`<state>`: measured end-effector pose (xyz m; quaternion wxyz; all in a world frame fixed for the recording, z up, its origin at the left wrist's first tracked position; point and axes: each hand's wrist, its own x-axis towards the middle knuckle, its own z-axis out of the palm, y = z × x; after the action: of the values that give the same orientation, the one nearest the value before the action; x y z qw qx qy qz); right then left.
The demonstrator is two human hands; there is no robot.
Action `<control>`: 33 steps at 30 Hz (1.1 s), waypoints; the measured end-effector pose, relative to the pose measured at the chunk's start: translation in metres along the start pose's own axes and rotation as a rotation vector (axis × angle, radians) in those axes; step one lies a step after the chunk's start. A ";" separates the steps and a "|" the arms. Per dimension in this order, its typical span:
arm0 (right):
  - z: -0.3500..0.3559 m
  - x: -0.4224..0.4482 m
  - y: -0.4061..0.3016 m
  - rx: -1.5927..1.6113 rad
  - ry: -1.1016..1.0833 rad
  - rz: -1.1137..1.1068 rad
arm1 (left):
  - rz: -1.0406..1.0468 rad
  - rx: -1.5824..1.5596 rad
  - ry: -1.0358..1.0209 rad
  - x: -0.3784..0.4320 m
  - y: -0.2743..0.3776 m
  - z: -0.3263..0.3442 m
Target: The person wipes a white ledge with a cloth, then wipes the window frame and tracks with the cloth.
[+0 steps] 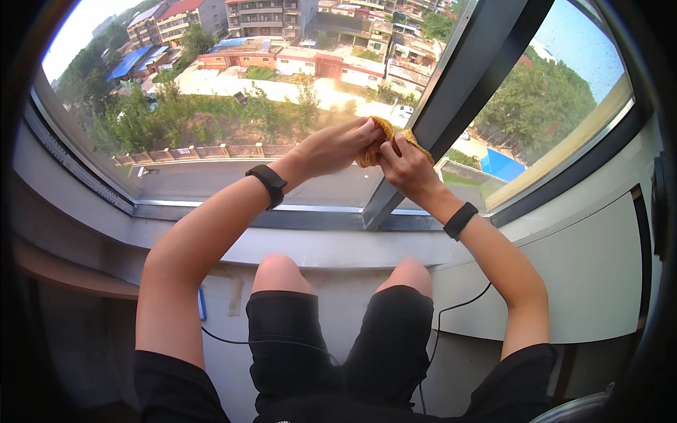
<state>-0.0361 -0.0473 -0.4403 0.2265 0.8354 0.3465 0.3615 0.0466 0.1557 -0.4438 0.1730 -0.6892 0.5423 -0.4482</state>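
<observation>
A piece of yellow knitted or crocheted fabric [368, 158] is held up in front of the window, bunched between both hands. My left hand [338, 145] grips it from the left, its fingertips near the upper edge. From the right, my right hand [407, 164] pinches the same piece, thumb and fingers close to the left hand's fingers. Some of the fabric shows above and to the right of the knuckles. The fingers hide its middle, so its full shape cannot be told. Both wrists wear black bands.
A window frame [444, 106] with a thick dark post stands behind the hands. Below runs a pale windowsill [338, 246], with my knees close to it. A thin black cable [439, 317] hangs near my legs. At right is a white panel [582, 269].
</observation>
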 end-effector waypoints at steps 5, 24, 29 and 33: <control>0.056 -0.050 -0.060 0.068 -0.044 -0.014 | 0.109 -0.120 0.001 -0.028 0.055 0.025; -0.151 0.154 0.147 -0.054 0.606 0.411 | -0.486 0.042 0.815 0.081 -0.202 -0.115; -0.138 0.163 0.133 0.835 0.913 0.769 | -0.663 -0.734 0.829 0.089 -0.190 -0.113; -0.117 0.153 0.118 0.475 0.899 0.577 | -0.383 -0.019 0.961 0.075 -0.187 -0.064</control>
<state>0.0001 0.0038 -0.2235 -0.2439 0.6885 0.2385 0.6400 0.1068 0.1697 -0.2420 -0.1873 -0.4941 0.4288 -0.7328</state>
